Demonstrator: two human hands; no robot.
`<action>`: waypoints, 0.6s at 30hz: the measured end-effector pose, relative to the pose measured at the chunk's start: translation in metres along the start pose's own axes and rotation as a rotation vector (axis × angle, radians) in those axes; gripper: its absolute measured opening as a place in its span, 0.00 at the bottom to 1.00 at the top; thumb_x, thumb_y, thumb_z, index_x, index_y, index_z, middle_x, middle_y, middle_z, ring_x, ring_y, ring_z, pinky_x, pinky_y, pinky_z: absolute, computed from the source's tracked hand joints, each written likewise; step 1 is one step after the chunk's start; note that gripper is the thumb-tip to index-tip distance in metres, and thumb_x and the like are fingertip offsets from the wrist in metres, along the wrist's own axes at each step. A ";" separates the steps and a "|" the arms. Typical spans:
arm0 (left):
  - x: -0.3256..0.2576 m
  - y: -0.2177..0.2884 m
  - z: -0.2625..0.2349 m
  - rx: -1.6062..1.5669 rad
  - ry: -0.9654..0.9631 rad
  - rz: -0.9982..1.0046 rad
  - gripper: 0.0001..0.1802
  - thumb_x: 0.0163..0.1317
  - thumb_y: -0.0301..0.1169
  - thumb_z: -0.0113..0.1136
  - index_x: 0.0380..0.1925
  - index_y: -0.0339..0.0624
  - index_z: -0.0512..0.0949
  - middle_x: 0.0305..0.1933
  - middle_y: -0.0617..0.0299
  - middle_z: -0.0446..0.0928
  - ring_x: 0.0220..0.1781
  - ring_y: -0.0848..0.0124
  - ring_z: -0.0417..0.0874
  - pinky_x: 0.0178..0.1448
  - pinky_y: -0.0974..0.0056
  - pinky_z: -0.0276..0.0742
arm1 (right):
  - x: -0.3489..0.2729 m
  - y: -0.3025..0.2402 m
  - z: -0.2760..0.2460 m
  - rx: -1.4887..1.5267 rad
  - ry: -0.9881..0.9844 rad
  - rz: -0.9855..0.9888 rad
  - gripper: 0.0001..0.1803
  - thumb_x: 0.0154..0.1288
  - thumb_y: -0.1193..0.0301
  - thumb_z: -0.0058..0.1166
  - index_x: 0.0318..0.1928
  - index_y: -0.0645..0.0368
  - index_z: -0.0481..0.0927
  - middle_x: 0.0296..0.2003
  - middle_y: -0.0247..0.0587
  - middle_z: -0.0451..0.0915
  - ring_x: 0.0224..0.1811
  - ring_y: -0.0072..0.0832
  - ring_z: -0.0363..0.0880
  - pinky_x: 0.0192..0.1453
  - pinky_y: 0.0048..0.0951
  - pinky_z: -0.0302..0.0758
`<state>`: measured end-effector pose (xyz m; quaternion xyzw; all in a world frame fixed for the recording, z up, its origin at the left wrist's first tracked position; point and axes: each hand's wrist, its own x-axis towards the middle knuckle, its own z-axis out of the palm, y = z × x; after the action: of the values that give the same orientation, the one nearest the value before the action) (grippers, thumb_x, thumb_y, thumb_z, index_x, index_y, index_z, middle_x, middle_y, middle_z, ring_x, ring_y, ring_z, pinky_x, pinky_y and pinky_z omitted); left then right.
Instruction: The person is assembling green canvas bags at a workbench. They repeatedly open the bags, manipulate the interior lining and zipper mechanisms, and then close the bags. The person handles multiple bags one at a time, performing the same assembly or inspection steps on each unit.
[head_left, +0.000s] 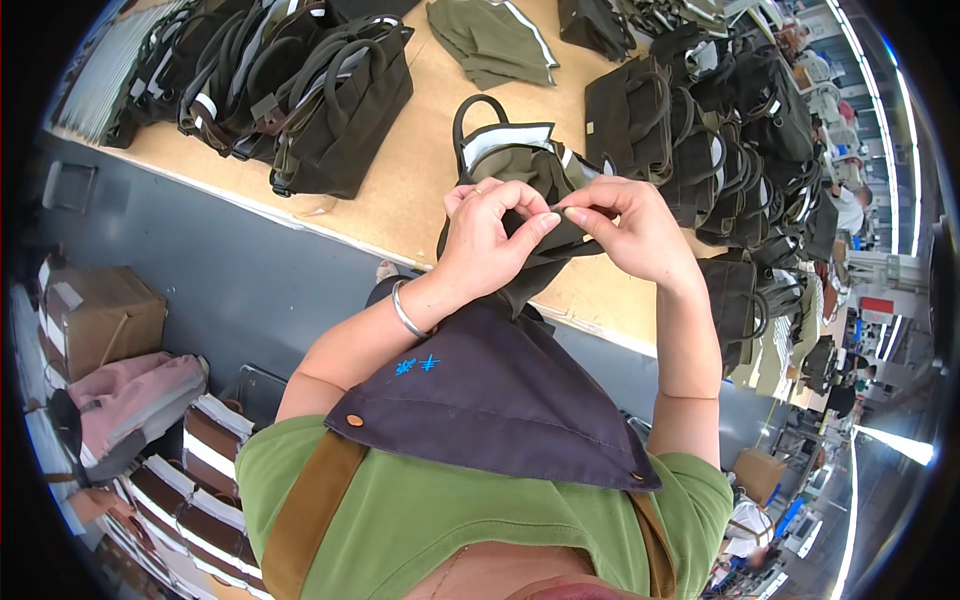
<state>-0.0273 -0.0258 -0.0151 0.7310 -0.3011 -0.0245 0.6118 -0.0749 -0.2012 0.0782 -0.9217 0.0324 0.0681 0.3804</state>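
In front of my chest, at the table's near edge, is a dark olive fabric bag [530, 282]. Its loop handle [480, 99] stands up at the far side, and a white strip and olive cloth show in its opening. My left hand [498, 228] is closed, pinching the bag's edge between thumb and fingers. Right beside it, my right hand [632, 228] pinches the same edge, so the fingertips of both hands almost meet. Whatever small part lies between the fingertips is too hidden to make out.
Finished-looking dark bags [345, 120] crowd the tan table [440, 60] at the left, and more bags [640, 120] stand at the right. Olive cloth pieces [490, 45] lie at the far side. On the floor at left are a cardboard box [110, 315] and a pink bag [135, 405].
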 end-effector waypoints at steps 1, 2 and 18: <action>0.001 0.000 0.000 -0.017 -0.004 0.008 0.09 0.56 0.33 0.70 0.26 0.43 0.79 0.27 0.68 0.80 0.32 0.74 0.78 0.45 0.65 0.67 | 0.000 0.000 0.000 0.002 0.002 -0.005 0.06 0.59 0.74 0.61 0.37 0.62 0.86 0.25 0.43 0.81 0.24 0.26 0.78 0.31 0.29 0.73; 0.003 0.000 -0.001 -0.034 -0.007 0.016 0.09 0.55 0.32 0.70 0.25 0.42 0.79 0.26 0.67 0.80 0.31 0.73 0.78 0.43 0.65 0.69 | 0.000 0.001 -0.001 0.003 0.004 -0.011 0.06 0.59 0.74 0.61 0.37 0.62 0.86 0.25 0.44 0.81 0.24 0.27 0.78 0.31 0.29 0.73; 0.008 -0.001 -0.001 -0.074 -0.012 0.048 0.10 0.54 0.28 0.70 0.22 0.38 0.77 0.24 0.63 0.80 0.28 0.72 0.79 0.37 0.66 0.73 | 0.001 -0.002 0.000 -0.077 0.032 -0.215 0.05 0.59 0.75 0.61 0.35 0.62 0.85 0.24 0.42 0.80 0.24 0.30 0.77 0.30 0.29 0.72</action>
<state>-0.0200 -0.0282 -0.0129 0.7005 -0.3211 -0.0253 0.6369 -0.0737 -0.1999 0.0794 -0.9347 -0.0634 0.0136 0.3495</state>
